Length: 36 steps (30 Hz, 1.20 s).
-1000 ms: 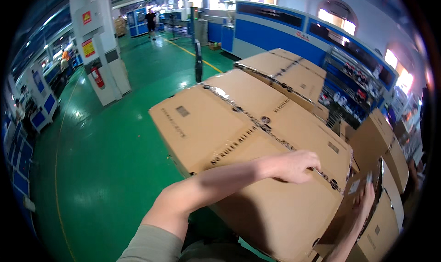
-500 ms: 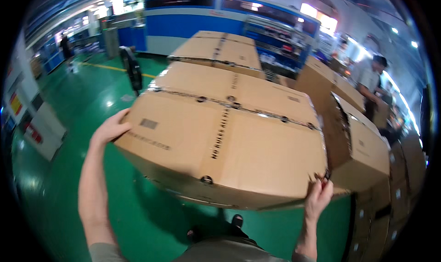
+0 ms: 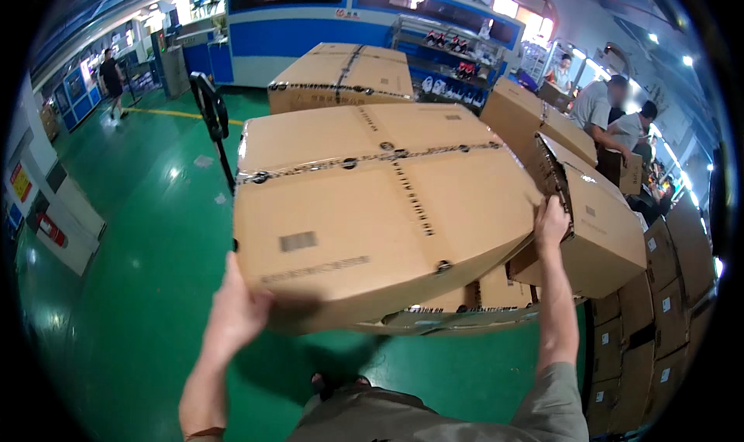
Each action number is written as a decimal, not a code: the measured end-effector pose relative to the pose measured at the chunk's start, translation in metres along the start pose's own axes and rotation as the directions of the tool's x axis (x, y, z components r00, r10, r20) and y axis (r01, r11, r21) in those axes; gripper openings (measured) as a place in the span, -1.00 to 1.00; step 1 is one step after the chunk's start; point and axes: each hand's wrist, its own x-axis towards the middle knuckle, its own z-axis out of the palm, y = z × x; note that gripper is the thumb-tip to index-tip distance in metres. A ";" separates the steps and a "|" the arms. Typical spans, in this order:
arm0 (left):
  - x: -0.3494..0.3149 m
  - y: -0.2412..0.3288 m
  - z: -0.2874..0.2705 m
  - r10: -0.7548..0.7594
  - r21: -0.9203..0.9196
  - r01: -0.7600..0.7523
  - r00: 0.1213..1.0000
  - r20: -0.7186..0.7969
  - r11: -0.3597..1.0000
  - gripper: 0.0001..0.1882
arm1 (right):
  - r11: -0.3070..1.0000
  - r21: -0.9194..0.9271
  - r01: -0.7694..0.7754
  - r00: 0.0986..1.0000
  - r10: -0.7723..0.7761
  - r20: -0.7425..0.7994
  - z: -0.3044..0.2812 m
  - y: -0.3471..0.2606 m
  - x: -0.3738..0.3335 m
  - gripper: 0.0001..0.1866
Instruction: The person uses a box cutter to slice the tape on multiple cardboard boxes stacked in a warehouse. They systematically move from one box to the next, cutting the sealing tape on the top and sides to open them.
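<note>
A large taped cardboard box (image 3: 349, 209) lies skewed across the top of another carton (image 3: 496, 287), whose taped top shows under its near right side. My left hand (image 3: 240, 306) grips the box's near left corner, its thumb against the side and fingers partly hidden. At the right end of the box, my right hand (image 3: 552, 223) is closed on the near corner, close to a neighbouring carton (image 3: 597, 225) with a dark, raised edge. Whether anything else is in the right hand is hidden.
Another taped carton (image 3: 341, 66) stands behind. A black handle (image 3: 211, 113) rises at the left of the stack. More cartons (image 3: 659, 287) are piled at the right, with co-workers (image 3: 601, 113) beyond. A blue and white machine (image 3: 294, 31) spans the back; green floor (image 3: 147, 233) shows at left.
The top box has turned counterclockwise: its right end moved away and its left end came nearer. My left hand came nearer with it; my right hand moved farther away. The lower carton came into sight.
</note>
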 end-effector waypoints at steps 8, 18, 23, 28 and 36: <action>-0.090 0.016 0.059 0.236 0.015 -0.239 0.966 0.104 0.971 0.32 | 0.902 0.308 -0.304 0.935 0.219 0.280 0.008 0.020 -0.005 -0.77; -0.092 -0.029 0.035 0.370 -0.334 -0.286 0.903 0.220 0.898 0.22 | 0.362 0.753 -0.549 0.834 0.291 0.468 -0.155 -0.138 -0.071 -0.81; -0.099 -0.068 0.013 0.579 -0.405 -0.416 0.635 0.511 0.814 -0.05 | 0.270 0.778 -0.568 0.821 0.251 0.513 -0.222 -0.205 -0.092 -0.84; -0.124 -0.149 -0.010 0.653 -0.474 -0.452 0.459 0.603 0.755 -0.29 | 0.325 0.738 -0.591 0.804 0.314 0.506 -0.266 -0.276 -0.102 -0.81; -0.123 -0.260 -0.089 0.424 -0.301 -0.304 0.553 0.717 0.904 -0.37 | 0.321 0.605 -0.729 0.664 0.547 0.510 -0.261 -0.310 -0.103 -0.76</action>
